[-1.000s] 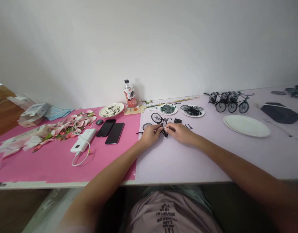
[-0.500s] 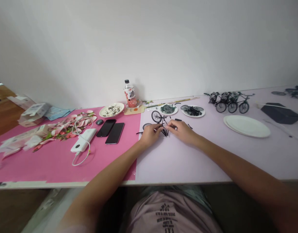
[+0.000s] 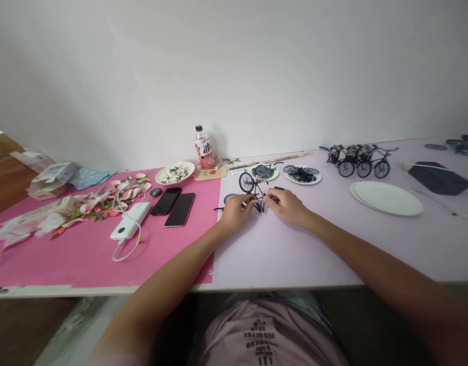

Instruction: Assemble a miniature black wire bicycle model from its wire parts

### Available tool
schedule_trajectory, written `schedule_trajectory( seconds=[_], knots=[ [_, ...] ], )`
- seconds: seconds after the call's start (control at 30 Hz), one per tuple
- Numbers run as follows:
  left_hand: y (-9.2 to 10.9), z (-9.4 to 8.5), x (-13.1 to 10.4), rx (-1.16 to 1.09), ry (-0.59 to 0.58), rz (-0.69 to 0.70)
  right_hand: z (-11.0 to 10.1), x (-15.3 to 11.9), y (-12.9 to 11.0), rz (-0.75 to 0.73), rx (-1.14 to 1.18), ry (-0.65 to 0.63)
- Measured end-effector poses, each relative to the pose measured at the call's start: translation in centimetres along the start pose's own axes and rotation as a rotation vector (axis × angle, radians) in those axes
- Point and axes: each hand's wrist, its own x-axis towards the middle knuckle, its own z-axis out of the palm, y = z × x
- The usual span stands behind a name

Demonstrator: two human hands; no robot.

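A plain pale wall (image 3: 234, 76) stands behind a tabletop (image 3: 264, 259) covered in pink on the left and pale lilac on the right; the small black bicycle (image 3: 258, 189) is on the lilac part, between the left hand (image 3: 236, 208) and the right hand (image 3: 283, 204), one wheel (image 3: 246, 182) raised toward the wall; fine work like this probably goes best with one hand as a steady clamp and the other making small, light nudges, since so thin a thing looks easy to bend. The left grip is nearly closed, thumb and forefinger pinching the bicycle at its left side; the right grip has its fingertips at the opposite side, but whether they clasp the bicycle or some tiny part, I cannot tell.
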Motion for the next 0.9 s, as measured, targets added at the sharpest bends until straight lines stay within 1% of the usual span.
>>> schedule_trajectory(
  seconds=[0.13,0.33,0.5,0.63,0.73,0.9],
  knots=[
    [-0.1,0.0,0.0,0.026,0.03,-0.009,0.1,0.0,0.2,-0.006,0.047,-0.015],
    [-0.5,-0.1,0.1,0.041,0.071,-0.037,0.3,0.2,0.1,-0.033,0.08,0.006],
    [-0.4,-0.2,0.2,0.039,0.085,-0.022,0.7,0.6,0.7,-0.089,0.152,0.102],
    [-0.4,-0.2,0.1,0.038,0.092,0.008,1.0,0.8,1.1,-0.123,0.154,0.159],
    [-0.5,-0.1,0.1,0.041,0.094,0.026,1.0,0.9,1.1,-0.117,0.116,0.163],
    [-0.6,0.2,0.0,0.039,0.101,0.036,0.8,0.6,0.8,-0.092,0.069,0.115]
  ],
)
